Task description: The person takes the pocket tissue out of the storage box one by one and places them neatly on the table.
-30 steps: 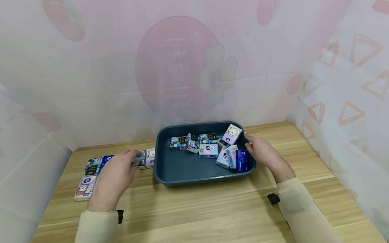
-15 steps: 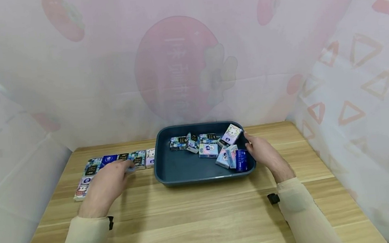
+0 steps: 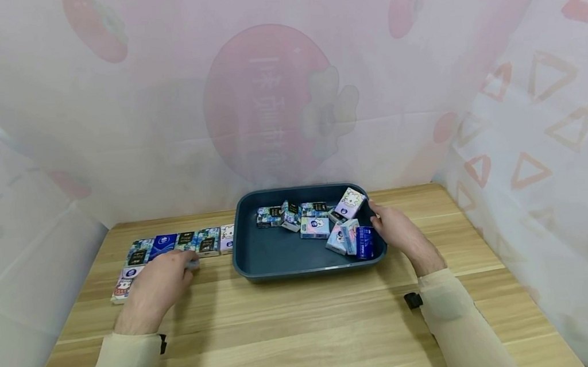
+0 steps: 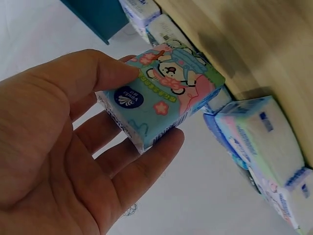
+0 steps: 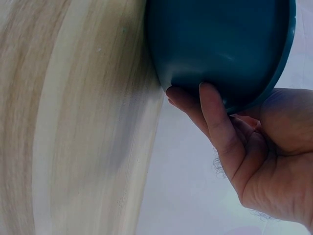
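My left hand [image 3: 158,283] holds a light-blue and pink pack of pocket tissues [image 4: 164,90] with a cartoon animal on it, thumb on one face and fingers under the other. It hovers at the front of a row of tissue packs laid on the table, among them a dark-blue pack [image 3: 163,244] and a dark floral one [image 3: 208,241]. Around the right rim of the dark teal tray [image 3: 280,275] curls my right hand [image 3: 397,228]. In the right wrist view, fingers [image 5: 217,115] lie against the tray's outside wall.
Several tissue packs lie loose in the tray, mostly at its back and right, including a lilac pack [image 3: 350,203] and a blue one [image 3: 365,242]. A lilac pack [image 3: 227,238] sits right at the tray's left side. Printed cloth [image 3: 165,130] hangs behind the wooden table [image 3: 305,326].
My left hand has moved left and toward me with the tissue pack, uncovering more of the row behind it. The right hand and tray stay in place.
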`<action>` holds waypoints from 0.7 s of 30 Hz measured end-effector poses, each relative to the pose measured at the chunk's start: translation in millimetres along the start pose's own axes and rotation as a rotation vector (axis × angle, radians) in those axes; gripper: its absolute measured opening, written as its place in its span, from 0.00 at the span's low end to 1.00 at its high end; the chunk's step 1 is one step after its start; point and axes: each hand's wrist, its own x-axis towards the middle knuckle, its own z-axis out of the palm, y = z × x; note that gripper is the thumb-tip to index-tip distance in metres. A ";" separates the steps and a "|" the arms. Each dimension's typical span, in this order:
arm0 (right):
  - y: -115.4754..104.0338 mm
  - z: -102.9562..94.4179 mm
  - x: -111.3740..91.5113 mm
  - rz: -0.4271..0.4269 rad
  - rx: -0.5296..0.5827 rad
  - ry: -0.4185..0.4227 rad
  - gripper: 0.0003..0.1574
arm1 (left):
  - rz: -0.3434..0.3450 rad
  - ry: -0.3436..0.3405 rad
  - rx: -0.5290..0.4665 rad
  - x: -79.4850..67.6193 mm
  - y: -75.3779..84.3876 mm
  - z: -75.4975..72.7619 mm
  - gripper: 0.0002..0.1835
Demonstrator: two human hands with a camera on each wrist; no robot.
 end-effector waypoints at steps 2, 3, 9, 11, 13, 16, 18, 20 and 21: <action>0.2 0.3 0.1 0.001 0.001 -0.001 0.36 | 0.006 0.005 0.014 -0.1 -2.2 3.1 0.12; 0.5 0.4 0.2 0.001 0.001 -0.001 0.36 | 0.009 0.011 0.020 -0.4 -3.2 4.7 0.12; 0.8 0.3 0.4 -0.003 -0.003 0.002 0.36 | 0.063 0.076 0.009 -4.5 -6.2 13.4 0.08; 1.1 0.3 0.5 -0.003 -0.005 0.004 0.36 | 0.077 0.090 0.001 -5.5 -6.5 15.1 0.09; 1.2 0.3 0.7 -0.004 -0.009 0.007 0.36 | 0.084 0.094 -0.003 -6.5 -7.1 16.1 0.11; 1.0 0.3 0.7 -0.007 -0.012 0.011 0.36 | 0.104 0.106 0.000 -8.2 -8.4 17.1 0.11; 0.5 0.3 0.5 -0.011 -0.015 0.013 0.36 | 0.117 0.111 -0.001 -8.9 -9.6 17.7 0.10; -0.3 0.0 -0.6 -0.013 -0.014 0.014 0.36 | 0.120 0.109 -0.001 -9.6 -10.4 18.0 0.09; -0.9 -0.3 -1.3 -0.014 -0.011 0.013 0.36 | 0.121 0.108 -0.004 -10.1 -10.8 18.1 0.08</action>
